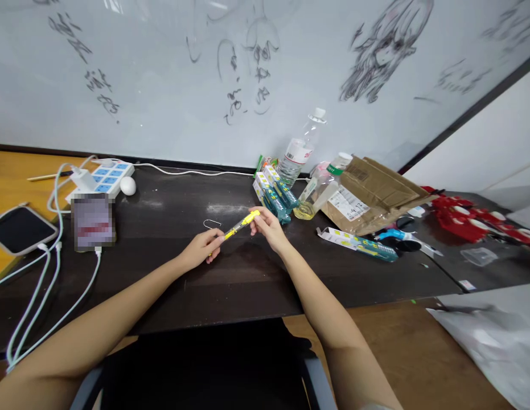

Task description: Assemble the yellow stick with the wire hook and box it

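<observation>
My phone (19, 229) and its cables (51, 273) lie at the far left of the bench (230, 279), well apart. A clip (212, 224) lies just beyond my left hand (201, 249), which is closed round the lower end of the pen (241, 224). My right hand (268, 226) pinches the tip, so the pen is held above the bench. I judge an uneven pull could slip it free. The packs (273, 196) and bottle (299, 149) crowd behind my right hand, easily knocked.
</observation>
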### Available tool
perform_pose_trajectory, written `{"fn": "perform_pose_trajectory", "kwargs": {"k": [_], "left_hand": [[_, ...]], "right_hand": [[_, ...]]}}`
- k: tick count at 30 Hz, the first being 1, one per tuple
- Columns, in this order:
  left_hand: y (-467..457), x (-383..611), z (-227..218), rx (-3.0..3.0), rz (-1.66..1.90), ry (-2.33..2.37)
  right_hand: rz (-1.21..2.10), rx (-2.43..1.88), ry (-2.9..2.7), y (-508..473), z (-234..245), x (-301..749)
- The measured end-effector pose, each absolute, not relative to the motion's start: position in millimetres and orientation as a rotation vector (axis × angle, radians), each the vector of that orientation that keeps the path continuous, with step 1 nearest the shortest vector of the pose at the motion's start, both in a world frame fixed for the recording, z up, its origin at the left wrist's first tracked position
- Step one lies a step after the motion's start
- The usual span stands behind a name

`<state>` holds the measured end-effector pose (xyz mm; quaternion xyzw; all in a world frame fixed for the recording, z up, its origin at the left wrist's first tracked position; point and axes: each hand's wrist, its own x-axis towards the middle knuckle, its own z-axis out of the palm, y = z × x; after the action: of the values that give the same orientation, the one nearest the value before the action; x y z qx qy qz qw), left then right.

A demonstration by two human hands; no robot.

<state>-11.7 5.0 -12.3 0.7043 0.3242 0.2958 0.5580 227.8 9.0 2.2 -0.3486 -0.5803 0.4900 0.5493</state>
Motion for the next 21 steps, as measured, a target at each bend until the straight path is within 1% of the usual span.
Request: {"fn": "perform_pose_trajectory", "kwargs": {"k": [4,12,21], "left_hand": [[3.4,-10.8,-12.2,1.674,0.699,0.817],[1.8,-5.5,-9.5,1.518,0.625,0.695],[3.2,-9.2,-15.9,1.658,0.63,0.758]], "right_hand": [[1.13,-0.823,-1.392,8.7,3.0,227.5],[1.171,-0.808,-1.412,6.7,5.6,229.3],[1.204,-0.817,-1.353,7.3,2.3,227.9]]}}
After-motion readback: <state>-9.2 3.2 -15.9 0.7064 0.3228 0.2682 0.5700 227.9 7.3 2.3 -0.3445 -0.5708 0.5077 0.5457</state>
